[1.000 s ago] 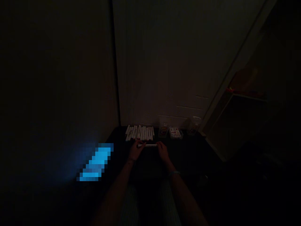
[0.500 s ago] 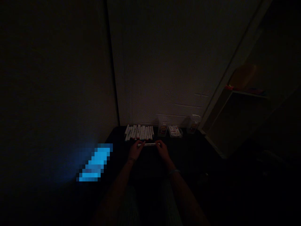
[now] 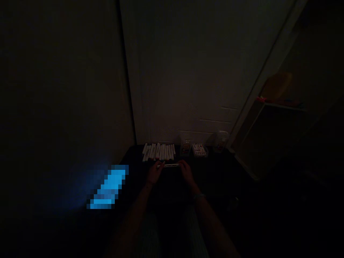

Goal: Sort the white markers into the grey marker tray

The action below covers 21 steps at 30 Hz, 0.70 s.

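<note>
Between my two hands a white marker [image 3: 171,165] lies level, with dark print along its barrel. My left hand [image 3: 155,172] is closed on its left end, and my right hand [image 3: 186,171] pinches the right end. Just beyond them, several white markers [image 3: 158,152] lie side by side in a row on the dark table [image 3: 215,175]. Dim light hides the details of my fingers and the marker's tips.
Right of the row stand a clear plastic case [image 3: 185,147], a container of stacked markers [image 3: 199,150] and another clear case [image 3: 221,141], along the wall. A pixelated bright blue screen [image 3: 110,186] glows at the left. A shelf [image 3: 285,106] with an orange object stands right.
Almost nothing differs. Both hands keep the marker in nearly the same place, and the view has shifted very slightly.
</note>
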{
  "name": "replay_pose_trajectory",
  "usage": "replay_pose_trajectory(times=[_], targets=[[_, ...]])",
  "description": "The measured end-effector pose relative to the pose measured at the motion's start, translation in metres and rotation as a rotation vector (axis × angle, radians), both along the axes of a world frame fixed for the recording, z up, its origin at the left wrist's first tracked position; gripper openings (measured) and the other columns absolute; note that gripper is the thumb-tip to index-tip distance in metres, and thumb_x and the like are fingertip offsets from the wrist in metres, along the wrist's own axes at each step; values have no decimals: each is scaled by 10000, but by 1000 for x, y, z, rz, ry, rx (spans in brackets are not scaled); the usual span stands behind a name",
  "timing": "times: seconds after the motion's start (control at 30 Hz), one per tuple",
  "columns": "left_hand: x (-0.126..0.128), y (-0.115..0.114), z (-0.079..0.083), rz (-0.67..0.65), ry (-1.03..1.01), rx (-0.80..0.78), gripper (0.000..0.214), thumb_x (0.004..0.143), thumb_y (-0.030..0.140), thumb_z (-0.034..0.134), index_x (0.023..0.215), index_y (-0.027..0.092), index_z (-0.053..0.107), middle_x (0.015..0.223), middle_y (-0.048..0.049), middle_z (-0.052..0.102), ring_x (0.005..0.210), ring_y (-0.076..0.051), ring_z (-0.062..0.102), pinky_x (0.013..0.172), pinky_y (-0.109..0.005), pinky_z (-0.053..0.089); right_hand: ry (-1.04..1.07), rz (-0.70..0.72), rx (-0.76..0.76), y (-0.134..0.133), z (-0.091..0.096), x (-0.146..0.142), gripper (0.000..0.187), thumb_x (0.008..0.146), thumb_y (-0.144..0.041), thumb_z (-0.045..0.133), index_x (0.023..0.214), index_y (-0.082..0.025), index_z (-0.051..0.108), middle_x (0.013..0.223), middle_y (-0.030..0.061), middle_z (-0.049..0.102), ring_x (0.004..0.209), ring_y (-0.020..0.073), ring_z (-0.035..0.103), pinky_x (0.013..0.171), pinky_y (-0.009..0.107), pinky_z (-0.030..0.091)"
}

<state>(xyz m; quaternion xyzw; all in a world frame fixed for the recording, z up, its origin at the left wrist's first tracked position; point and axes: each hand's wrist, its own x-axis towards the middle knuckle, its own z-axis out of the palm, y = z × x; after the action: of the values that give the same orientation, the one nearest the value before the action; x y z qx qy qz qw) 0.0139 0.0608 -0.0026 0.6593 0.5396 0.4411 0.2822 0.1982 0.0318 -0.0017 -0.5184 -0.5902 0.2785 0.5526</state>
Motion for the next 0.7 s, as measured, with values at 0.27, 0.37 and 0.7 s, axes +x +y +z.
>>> replay_pose_trajectory(times=[0.27,0.37,0.7], targets=[[0,-4,5,0,4,-7,395,726,549,414,761,186,564,578,32,540,565,-119,496,535,-202,346,-12,-4,-38,-2,4,-3,262,742,-379,444,846,-189,591,767,-15,589,738,134,522,644,203,394],[1,-4,5,0,0,5,392,724,552,414,754,189,562,569,34,531,558,-117,489,535,-202,347,-23,-9,-27,-2,3,-2,254,762,-353,408,846,-195,590,783,-13,596,756,137,526,673,215,398],[1,-1,2,8,19,15,392,734,550,412,754,187,558,588,37,531,563,-107,487,537,-192,350,0,-19,0,1,2,-1,283,775,-294,339,824,-199,601,793,-12,611,778,137,537,705,222,399]])
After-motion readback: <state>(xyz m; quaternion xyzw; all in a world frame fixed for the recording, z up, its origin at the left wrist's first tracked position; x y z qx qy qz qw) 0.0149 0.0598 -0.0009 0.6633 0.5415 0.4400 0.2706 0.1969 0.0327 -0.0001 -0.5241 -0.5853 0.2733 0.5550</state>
